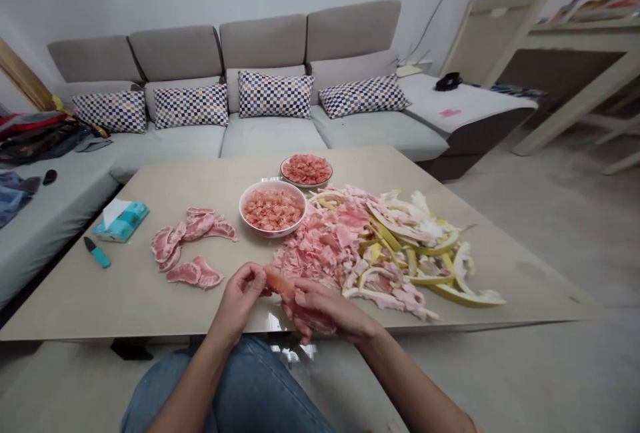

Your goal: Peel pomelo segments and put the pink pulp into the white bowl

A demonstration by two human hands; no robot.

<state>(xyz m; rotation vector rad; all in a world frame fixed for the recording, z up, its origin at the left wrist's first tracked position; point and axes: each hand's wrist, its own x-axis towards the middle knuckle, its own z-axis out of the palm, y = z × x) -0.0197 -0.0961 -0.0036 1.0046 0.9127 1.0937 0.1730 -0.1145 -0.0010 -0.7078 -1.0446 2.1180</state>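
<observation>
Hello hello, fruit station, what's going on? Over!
Left hand and right hand both gripping one pink pomelo segment at table edge. White bowl of peeled pink flesh ahead. Nothing between. Over.

One head-worn view looks forward and down from the table's (pixel 150 299) near edge, close over it, facing the sofa (pixel 270 133) beyond its far edge.

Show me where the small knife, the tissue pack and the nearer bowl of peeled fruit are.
knife (pixel 97 253): head view, on its teal handle.
tissue pack (pixel 121 220): head view, on the middle of its blue wrapper.
nearer bowl (pixel 249 195): head view, on its white left rim.
</observation>
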